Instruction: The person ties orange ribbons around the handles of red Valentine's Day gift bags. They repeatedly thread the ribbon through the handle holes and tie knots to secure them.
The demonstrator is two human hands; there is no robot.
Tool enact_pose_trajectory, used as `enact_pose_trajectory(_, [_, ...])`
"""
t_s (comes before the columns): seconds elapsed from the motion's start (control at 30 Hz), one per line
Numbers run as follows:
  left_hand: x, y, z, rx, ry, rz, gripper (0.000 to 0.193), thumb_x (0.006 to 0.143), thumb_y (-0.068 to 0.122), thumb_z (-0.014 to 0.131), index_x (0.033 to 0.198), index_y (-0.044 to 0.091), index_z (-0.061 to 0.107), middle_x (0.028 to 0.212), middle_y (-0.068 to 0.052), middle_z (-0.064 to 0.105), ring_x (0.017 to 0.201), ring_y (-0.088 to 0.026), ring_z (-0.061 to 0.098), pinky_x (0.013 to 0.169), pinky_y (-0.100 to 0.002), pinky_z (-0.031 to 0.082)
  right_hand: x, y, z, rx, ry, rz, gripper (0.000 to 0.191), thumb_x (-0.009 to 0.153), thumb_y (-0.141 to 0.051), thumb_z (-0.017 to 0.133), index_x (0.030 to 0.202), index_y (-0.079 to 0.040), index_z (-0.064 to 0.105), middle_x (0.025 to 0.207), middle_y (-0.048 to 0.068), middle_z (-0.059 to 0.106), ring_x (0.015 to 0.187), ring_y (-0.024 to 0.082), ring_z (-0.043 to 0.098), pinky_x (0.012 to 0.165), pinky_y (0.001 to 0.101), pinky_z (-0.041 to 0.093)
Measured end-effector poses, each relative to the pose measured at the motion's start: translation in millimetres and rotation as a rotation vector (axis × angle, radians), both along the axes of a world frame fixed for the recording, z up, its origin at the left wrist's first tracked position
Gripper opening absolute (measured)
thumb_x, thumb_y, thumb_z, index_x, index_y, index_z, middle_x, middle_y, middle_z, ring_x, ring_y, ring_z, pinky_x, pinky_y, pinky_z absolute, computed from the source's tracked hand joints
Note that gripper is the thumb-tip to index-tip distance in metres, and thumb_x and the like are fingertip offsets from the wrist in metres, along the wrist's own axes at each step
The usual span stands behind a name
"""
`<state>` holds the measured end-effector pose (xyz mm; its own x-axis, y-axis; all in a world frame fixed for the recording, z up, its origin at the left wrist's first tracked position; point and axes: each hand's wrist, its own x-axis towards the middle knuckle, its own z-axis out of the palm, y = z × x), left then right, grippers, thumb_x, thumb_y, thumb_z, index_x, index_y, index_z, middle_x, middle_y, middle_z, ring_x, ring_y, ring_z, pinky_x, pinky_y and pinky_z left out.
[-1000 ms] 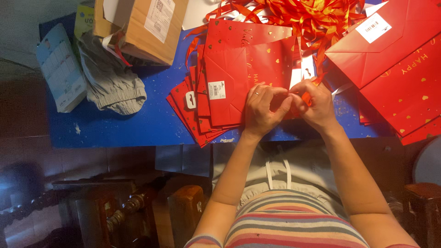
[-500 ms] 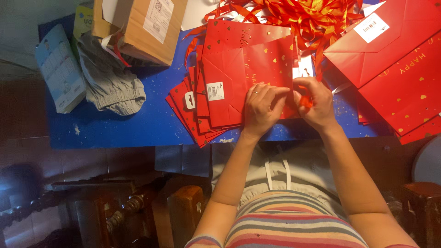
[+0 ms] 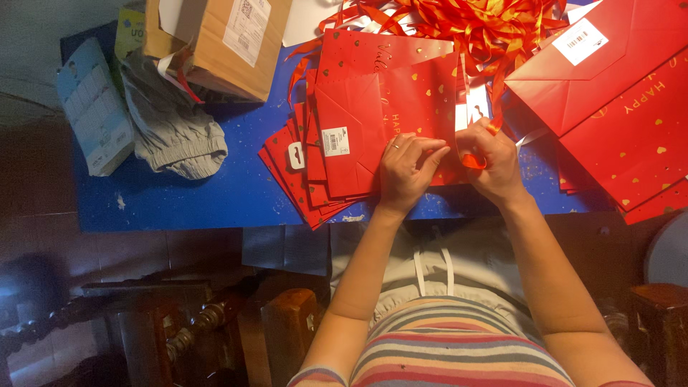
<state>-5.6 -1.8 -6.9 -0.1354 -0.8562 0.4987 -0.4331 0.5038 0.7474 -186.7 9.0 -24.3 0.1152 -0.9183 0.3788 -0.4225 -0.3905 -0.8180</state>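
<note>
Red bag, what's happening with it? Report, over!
Left hand pressing the top red bag. Right hand pinching orange ribbon at its edge. Ribbon pile behind, nothing blocking.

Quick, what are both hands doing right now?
Left hand: fingers pressing flat on the top red paper bag, gripping nothing.
Right hand: pinching an orange ribbon.

The box (image 3: 228,39) and ribbons (image 3: 473,21) ran off the top edge. The right hand (image 3: 494,161) hid part of a ribbon loop (image 3: 473,162).
</note>
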Motion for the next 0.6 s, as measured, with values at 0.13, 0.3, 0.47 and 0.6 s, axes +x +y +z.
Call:
enact_pose_trajectory(0.13, [1.6, -0.3, 0.9, 0.027, -0.007, -0.006, 0.012, 0.089, 0.017, 0.079, 0.095, 0.011, 0.071, 0.088, -0.003, 0.068, 0.086, -0.022, 0.064, 0.085, -0.036, 0.050, -0.6, 0.9, -2.2, 0.029, 0.000, -0.014, 0.026, 0.083, 0.008, 0.065, 0.107, -0.003, 0.065, 0.086, 0.009, 0.057, 0.083, 0.023, 0.057, 0.076, 0.0347, 0.046])
enact_pose_trajectory(0.3, [2.2, -0.4, -1.6, 0.020, 0.008, -0.012, 0.011, 0.090, 0.019, 0.078, 0.095, 0.012, 0.072, 0.087, -0.002, 0.069, 0.085, -0.021, 0.064, 0.083, -0.036, 0.049, -1.0, 1.5, -7.4, 0.021, -0.024, -0.012, 0.033, 0.083, 0.010, 0.065, 0.112, -0.004, 0.068, 0.093, 0.008, 0.057, 0.089, 0.023, 0.057, 0.079, 0.0347, 0.048])
enact_pose_trajectory(0.47, [1.0, 0.2, 1.2, 0.072, -0.008, 0.022, 0.024, 0.087, 0.027, 0.082, 0.097, 0.010, 0.068, 0.084, -0.004, 0.066, 0.082, -0.023, 0.064, 0.081, -0.036, 0.050, -0.6, 3.7, -11.3, 0.022, -0.039, -0.020, 0.035, 0.085, 0.010, 0.066, 0.115, -0.008, 0.071, 0.100, 0.007, 0.056, 0.095, 0.022, 0.060, 0.082, 0.0314, 0.052])
enact_pose_trajectory(0.6, [-1.2, 3.5, 3.8, 0.075, -0.081, 0.050, 0.049, 0.077, 0.041, 0.086, 0.102, 0.008, 0.059, 0.090, -0.007, 0.066, 0.084, -0.027, 0.066, 0.080, -0.039, 0.051, 1.9, 7.8, -1.2, -0.053, 0.091, -0.049, 0.037, 0.080, -0.001, 0.078, 0.116, -0.008, 0.073, 0.094, 0.006, 0.054, 0.091, 0.024, 0.056, 0.080, 0.0351, 0.048])
